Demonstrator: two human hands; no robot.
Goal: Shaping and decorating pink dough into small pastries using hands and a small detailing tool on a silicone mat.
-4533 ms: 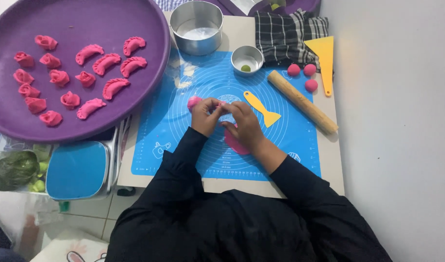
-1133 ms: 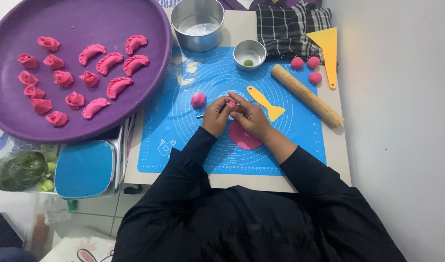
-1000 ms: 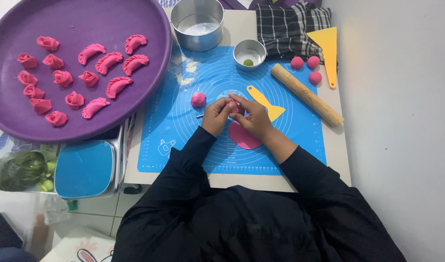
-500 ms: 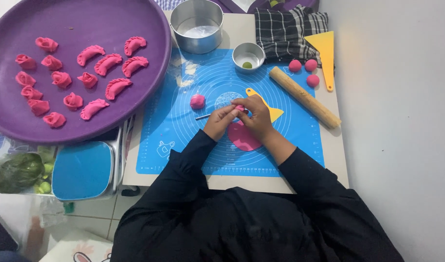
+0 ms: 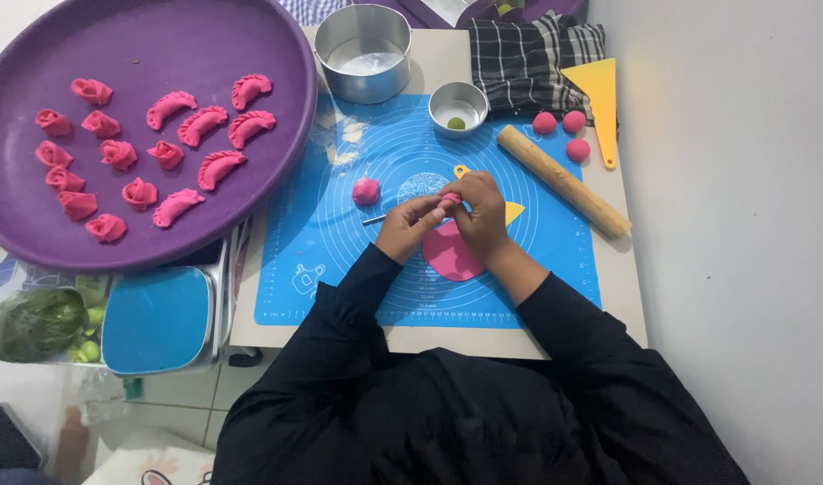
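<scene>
Pink dough, a small soft piece (image 5: 450, 198), was pinched between our two hands above the blue silicone mat (image 5: 321, 242). We judged it light, pliable and easily dented, best held at its thin edges with the fingertips so the folds would not squash.

Going from left to right, the big round purple tray (image 5: 34, 224) carried shaped pink dumplings (image 5: 187, 126), some crescent and some rose-like. Below it sat a blue-lidded container (image 5: 155, 319) and a bag of greens (image 5: 30, 323). On the mat lay a small pink dough ball (image 5: 365, 190), apart from our fingers. Our left hand (image 5: 407, 224) grasped the near side of the piece. Our right hand (image 5: 479, 211) closed on its far side, fingers curled over it. Under our wrists lay a flat pink dough disc (image 5: 447, 256), with a yellow plastic scraper (image 5: 510, 211) partly hidden behind the right hand. Further right lay a wooden rolling pin (image 5: 564, 181), three pink dough balls (image 5: 561, 130) and a second yellow scraper (image 5: 600, 103).

Compared with half a second earlier, our hands sat in much the same spot and still held the piece. Against the earliest frame, the loose ball lay clear of our fingers.
</scene>
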